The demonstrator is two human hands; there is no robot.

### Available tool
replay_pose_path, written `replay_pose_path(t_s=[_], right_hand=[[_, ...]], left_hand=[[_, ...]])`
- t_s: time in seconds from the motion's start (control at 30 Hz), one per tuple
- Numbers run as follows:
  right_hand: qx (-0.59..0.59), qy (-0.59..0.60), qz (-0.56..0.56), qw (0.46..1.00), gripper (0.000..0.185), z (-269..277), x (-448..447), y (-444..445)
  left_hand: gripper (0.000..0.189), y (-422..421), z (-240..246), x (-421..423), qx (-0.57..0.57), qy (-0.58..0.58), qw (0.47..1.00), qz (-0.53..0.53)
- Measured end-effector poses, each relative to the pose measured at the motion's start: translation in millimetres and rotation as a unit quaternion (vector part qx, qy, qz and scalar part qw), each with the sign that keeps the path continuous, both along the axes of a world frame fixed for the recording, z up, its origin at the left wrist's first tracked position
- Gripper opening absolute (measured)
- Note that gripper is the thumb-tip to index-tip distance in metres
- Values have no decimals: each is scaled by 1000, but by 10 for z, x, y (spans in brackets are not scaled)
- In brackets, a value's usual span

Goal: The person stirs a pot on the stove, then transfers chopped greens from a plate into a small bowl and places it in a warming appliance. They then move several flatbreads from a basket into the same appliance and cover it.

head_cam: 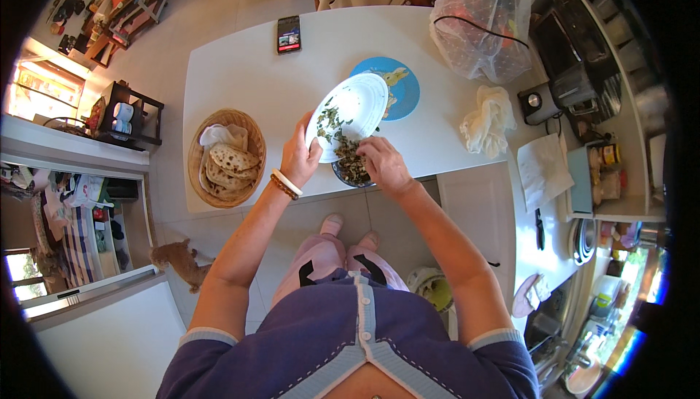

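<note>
My left hand (301, 153) grips the near-left rim of a white plate (361, 98), which is tilted over a dark patterned bowl (340, 177). Bits of chopped greens (330, 123) cling to the plate's face. A chopped, leafy mixture (351, 161) fills the bowl at the table's near edge. At the right side of the bowl is my right hand (384, 163), its fingers bent at the mixture and the plate's lower edge; whether they pinch anything is hidden. A round blue mat with a rabbit picture (404, 95) lies partly behind the plate.
On the white table (240, 71) stand a wicker basket (195, 166) of flatbreads (232, 161), a phone (289, 34), a crumpled cream cloth (488, 120) and a mesh food cover (476, 43). A brown dog (183, 262) is on the floor at left. A knife (540, 229) lies on the right counter.
</note>
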State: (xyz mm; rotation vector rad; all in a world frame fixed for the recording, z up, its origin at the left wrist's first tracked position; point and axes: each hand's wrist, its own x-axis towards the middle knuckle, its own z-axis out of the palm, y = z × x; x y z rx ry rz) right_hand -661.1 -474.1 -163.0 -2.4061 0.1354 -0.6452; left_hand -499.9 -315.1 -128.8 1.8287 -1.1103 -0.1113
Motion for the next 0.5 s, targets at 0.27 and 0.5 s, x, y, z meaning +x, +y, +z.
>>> replay_pose_path(t_s=[0.27, 0.5], right_hand=[[102, -187, -102, 972, 23, 526, 800, -39], [16, -132, 5, 991, 20, 369, 701, 193]], left_hand=[[56, -76, -9, -90, -2, 52, 999, -4], [57, -72, -96, -33, -21, 31, 999, -6]])
